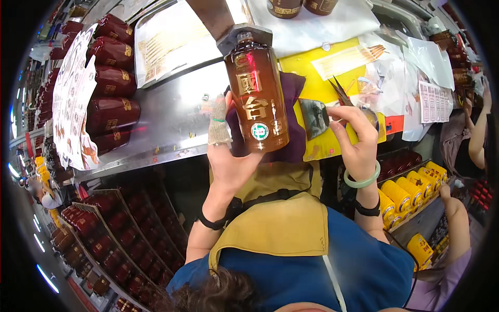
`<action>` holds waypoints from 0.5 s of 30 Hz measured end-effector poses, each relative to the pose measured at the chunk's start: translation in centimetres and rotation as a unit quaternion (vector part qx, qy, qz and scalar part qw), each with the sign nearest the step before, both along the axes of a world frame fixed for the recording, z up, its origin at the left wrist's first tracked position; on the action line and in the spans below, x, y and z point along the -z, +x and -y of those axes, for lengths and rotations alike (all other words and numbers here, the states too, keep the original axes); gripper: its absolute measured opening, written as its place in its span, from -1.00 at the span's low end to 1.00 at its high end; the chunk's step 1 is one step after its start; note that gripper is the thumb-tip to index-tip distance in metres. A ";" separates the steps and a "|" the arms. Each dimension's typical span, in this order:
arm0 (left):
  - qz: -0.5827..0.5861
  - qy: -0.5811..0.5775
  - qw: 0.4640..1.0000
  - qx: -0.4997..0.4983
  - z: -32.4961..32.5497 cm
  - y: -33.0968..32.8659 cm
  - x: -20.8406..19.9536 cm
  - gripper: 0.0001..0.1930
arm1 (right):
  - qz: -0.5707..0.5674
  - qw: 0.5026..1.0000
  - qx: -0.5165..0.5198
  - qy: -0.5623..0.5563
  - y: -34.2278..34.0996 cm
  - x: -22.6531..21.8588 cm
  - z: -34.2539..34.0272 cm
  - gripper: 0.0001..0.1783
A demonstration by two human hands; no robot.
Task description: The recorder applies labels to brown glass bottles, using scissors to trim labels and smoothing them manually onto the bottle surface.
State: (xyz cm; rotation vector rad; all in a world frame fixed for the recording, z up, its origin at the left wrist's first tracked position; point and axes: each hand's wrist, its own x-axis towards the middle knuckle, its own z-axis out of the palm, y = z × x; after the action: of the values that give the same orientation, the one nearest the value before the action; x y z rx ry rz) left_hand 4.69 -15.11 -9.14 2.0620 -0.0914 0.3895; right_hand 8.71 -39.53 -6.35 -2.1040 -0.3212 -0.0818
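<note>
So the biggest thing here is the shiny metal tabletop (pixel 171 117), running across in front of both hands. Out past the left hand there's a row of dark red rounded bottles (pixel 112 114) lying on their sides, probably parked there to stay within reach. Under and beyond the right hand is a bright yellow flat sheet (pixel 301 67), maybe a work mat.

Main item: a glossy amber-brown bottle with gold characters (pixel 273 117), right between the hands. Its neck sits up against a grey metal block (pixel 224 40), lettered face up, which I'd guess keeps it steady and readable. A dark purple cloth (pixel 295 88) lies under it, maybe as padding.

Left hand (pixel 228 169) is half curled around the bottle's lower left, thumb by the base, so it's got hold of it. Right hand (pixel 358 130) is in a near-closed pinch beside a dark glossy patch (pixel 314 118); can't tell if anything tiny is between the fingertips. Black pointed scissors (pixel 340 92) lie just past it, handy for that side.
</note>
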 end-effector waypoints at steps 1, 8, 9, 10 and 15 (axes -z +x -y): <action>-0.004 0.010 1.000 -0.004 0.1 -0.1 -0.2 0.09 | 0.001 1.000 -0.017 -0.005 -0.1 -0.1 -0.4 -0.76; -0.109 -0.219 0.968 0.062 -0.3 -0.1 -1.3 0.08 | -0.056 0.993 -0.068 0.076 -0.5 0.1 -3.5 -0.73; -0.131 -0.360 0.921 0.071 0.0 0.1 -1.4 0.04 | -0.071 0.991 -0.062 0.091 -0.6 0.1 -3.6 -0.73; -0.142 -0.360 0.917 0.092 0.2 0.2 -1.6 -0.02 | -0.072 0.991 -0.064 0.089 -0.6 0.1 -3.7 -0.73; -0.207 -0.418 0.881 0.075 1.0 0.7 -2.3 -0.10 | -0.115 0.984 -0.085 0.104 -1.3 0.3 -3.7 -0.71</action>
State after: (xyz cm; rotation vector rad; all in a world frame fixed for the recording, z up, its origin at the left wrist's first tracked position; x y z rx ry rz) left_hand 5.38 -16.07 -6.85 1.2232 0.1558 -0.1199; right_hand 7.43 -35.87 -6.65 -1.8499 -0.3362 0.2185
